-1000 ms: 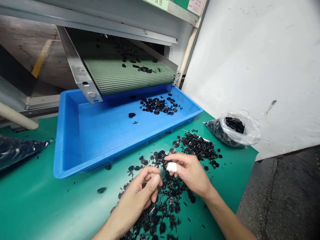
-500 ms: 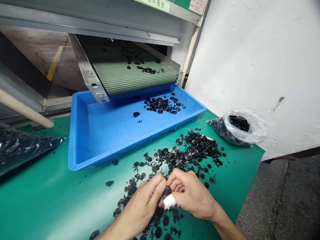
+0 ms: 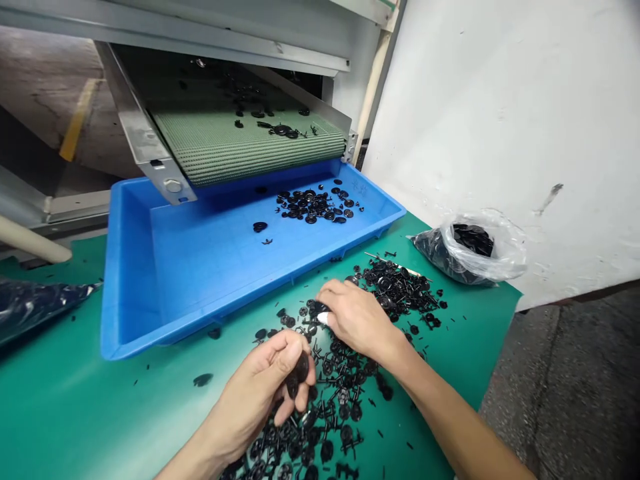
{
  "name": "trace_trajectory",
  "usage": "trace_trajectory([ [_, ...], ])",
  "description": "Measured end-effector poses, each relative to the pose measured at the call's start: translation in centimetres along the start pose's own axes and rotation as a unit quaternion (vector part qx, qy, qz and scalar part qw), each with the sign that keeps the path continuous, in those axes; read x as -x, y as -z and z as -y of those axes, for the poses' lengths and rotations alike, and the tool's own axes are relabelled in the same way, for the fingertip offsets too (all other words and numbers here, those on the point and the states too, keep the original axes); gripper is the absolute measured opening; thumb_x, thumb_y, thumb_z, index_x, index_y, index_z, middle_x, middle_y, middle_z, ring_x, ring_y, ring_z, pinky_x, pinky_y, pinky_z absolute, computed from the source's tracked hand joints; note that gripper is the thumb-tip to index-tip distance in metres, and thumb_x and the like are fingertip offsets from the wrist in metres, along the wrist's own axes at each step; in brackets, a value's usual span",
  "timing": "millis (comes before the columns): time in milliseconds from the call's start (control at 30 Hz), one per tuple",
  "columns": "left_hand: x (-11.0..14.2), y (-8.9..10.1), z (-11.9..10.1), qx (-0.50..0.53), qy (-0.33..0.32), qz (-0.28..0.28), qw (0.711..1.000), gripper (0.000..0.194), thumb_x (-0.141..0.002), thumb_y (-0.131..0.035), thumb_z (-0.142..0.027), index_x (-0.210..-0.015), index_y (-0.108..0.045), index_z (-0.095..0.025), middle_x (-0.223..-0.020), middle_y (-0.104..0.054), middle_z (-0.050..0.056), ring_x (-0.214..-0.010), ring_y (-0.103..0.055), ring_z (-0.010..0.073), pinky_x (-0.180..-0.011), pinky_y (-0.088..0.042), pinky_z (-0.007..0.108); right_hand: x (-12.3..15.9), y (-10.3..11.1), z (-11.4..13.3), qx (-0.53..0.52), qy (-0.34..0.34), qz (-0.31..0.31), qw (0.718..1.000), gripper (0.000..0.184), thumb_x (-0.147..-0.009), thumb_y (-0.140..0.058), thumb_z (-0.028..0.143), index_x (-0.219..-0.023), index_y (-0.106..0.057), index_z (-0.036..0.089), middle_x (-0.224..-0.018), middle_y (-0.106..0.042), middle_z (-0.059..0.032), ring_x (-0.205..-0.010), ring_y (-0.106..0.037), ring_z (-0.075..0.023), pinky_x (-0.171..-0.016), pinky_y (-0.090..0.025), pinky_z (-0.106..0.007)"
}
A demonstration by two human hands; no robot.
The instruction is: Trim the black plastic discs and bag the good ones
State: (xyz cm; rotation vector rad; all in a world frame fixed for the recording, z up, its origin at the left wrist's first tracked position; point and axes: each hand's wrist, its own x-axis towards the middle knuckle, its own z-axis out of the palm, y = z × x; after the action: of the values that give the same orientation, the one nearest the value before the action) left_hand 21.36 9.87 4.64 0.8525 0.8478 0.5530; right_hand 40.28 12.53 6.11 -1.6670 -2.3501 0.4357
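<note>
My left hand (image 3: 267,380) is closed around black round plastic discs (image 3: 299,373), held between thumb and fingers above the green tabletop. Farther forward, my right hand (image 3: 355,317) dips into the pile of small black plastic parts (image 3: 400,287). Its fingers are bent and pinch at a dark part, mostly hidden beneath them. A white covering (image 3: 323,318) wraps one of that hand's digits. Loose discs and thin branched pieces (image 3: 345,393) lie scattered under and between both hands.
Behind the hands stands a blue tray (image 3: 200,313) holding several black parts, under the end of a green conveyor belt (image 3: 250,150) with more parts on it. A clear plastic bag (image 3: 505,257) of black discs sits at right, another filled bag (image 3: 35,303) at left.
My hands, together over one disc before, are now apart. The left keeps discs and has turned palm inward; the right has moved forward to the pile. The view has shifted slightly.
</note>
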Motion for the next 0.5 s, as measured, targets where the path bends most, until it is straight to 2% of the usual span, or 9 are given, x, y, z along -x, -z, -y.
trace_trajectory([
  [67, 0.0, 0.0, -0.2, 0.061, 0.003, -0.008, 0.998, 0.021, -0.088, -0.064, -0.042, -0.089, -0.059, -0.021, -0.065, -0.061, -0.004, -0.041, -0.048, 0.0059, -0.03, -0.03, 0.01, -0.6, -0.1, 0.0, 0.005, 0.001, 0.013, 1.0, 0.024, -0.085, -0.05, 0.005, -0.099, -0.069, 0.013, -0.095, -0.066, -0.0099, -0.088, -0.059, -0.0224, -0.083, -0.048, -0.037],
  [133, 0.1, -0.1, -0.4, 0.102, 0.006, -0.016, 0.995, 0.023, -0.086, -0.065, -0.043, -0.094, -0.061, -0.022, -0.067, -0.059, -0.004, -0.044, -0.05, 0.0074, -0.029, -0.032, 0.01, -0.2, -0.3, -0.1, 0.0, -0.002, -0.002, 1.0, 0.026, -0.087, -0.046, 0.005, -0.097, -0.069, 0.014, -0.092, -0.066, -0.0085, -0.087, -0.059, -0.0208, -0.084, -0.048, -0.036],
  [200, 0.2, -0.3, -0.5, 0.12, 0.009, -0.015, 0.993, 0.026, -0.087, -0.062, -0.047, -0.092, -0.061, -0.022, -0.069, -0.059, -0.002, -0.05, -0.053, 0.0097, -0.03, -0.036, 0.011, 0.8, -0.6, -0.3, -0.06, -0.018, -0.046, 0.997, 0.029, -0.089, -0.043, 0.005, -0.099, -0.068, 0.017, -0.095, -0.066, -0.0065, -0.09, -0.06, -0.0183, -0.084, -0.048, -0.033],
  [233, 0.2, -0.4, -0.4, 0.118, 0.01, -0.013, 0.993, 0.027, -0.087, -0.061, -0.048, -0.09, -0.061, -0.021, -0.07, -0.059, -0.002, -0.052, -0.052, 0.0099, -0.031, -0.038, 0.012, 1.4, -0.8, -0.4, -0.126, -0.035, -0.067, 0.989, 0.03, -0.089, -0.043, 0.006, -0.101, -0.068, 0.018, -0.095, -0.066, -0.005, -0.088, -0.061, -0.0166, -0.082, -0.05, -0.032],
  [300, 0.2, -0.7, -0.3, 0.09, 0.011, -0.011, 0.996, 0.026, -0.088, -0.061, -0.046, -0.087, -0.061, -0.02, -0.07, -0.058, -0.002, -0.052, -0.049, 0.0082, -0.034, -0.037, 0.011, 2.7, -1.1, -0.5, -0.315, -0.084, -0.09, 0.941, 0.031, -0.087, -0.046, 0.008, -0.107, -0.066, 0.02, -0.09, -0.065, -0.0024, -0.076, -0.063, -0.0133, -0.07, -0.053, -0.028],
  [367, 0.0, -1.0, 0.0, 0.04, 0.01, -0.017, 0.999, 0.023, -0.088, -0.062, -0.044, -0.088, -0.059, -0.021, -0.07, -0.057, -0.003, -0.05, -0.045, 0.0067, -0.035, -0.033, 0.011, 3.7, -1.5, -0.3, -0.48, -0.125, -0.067, 0.866, 0.03, -0.085, -0.052, 0.014, -0.111, -0.065, 0.02, -0.081, -0.064, -0.0001, -0.061, -0.063, -0.0106, -0.054, -0.052, -0.023],
  [400, -0.1, -1.2, 0.1, 0.016, 0.006, -0.025, 1.0, 0.024, -0.088, -0.062, -0.045, -0.09, -0.058, -0.022, -0.07, -0.057, -0.003, -0.05, -0.046, 0.007, -0.035, -0.03, 0.011, 4.2, -1.7, 0.0, -0.527, -0.138, -0.053, 0.837, 0.029, -0.084, -0.054, 0.017, -0.111, -0.065, 0.019, -0.077, -0.063, 0.0007, -0.056, -0.061, -0.0097, -0.049, -0.05, -0.021],
  [433, -0.1, -1.4, 0.3, -0.006, 0.001, -0.032, 0.999, 0.025, -0.088, -0.061, -0.047, -0.09, -0.057, -0.022, -0.07, -0.057, -0.004, -0.05, -0.047, 0.0078, -0.034, -0.028, 0.012, 4.6, -1.9, 0.3, -0.549, -0.149, -0.047, 0.821, 0.028, -0.083, -0.056, 0.018, -0.108, -0.067, 0.018, -0.073, -0.063, 0.0013, -0.053, -0.06, -0.009, -0.047, -0.048, -0.02],
  [500, -0.2, -1.7, 0.5, -0.051, -0.007, -0.03, 0.998, 0.03, -0.089, -0.056, -0.052, -0.085, -0.056, -0.022, -0.065, -0.058, -0.003, -0.046, -0.044, 0.0079, -0.035, -0.023, 0.015, 5.2, -2.3, 0.9, -0.551, -0.162, -0.046, 0.817, 0.025, -0.081, -0.056, 0.016, -0.103, -0.068, 0.018, -0.066, -0.063, 0.0024, -0.052, -0.059, -0.0083, -0.047, -0.047, -0.018],
])
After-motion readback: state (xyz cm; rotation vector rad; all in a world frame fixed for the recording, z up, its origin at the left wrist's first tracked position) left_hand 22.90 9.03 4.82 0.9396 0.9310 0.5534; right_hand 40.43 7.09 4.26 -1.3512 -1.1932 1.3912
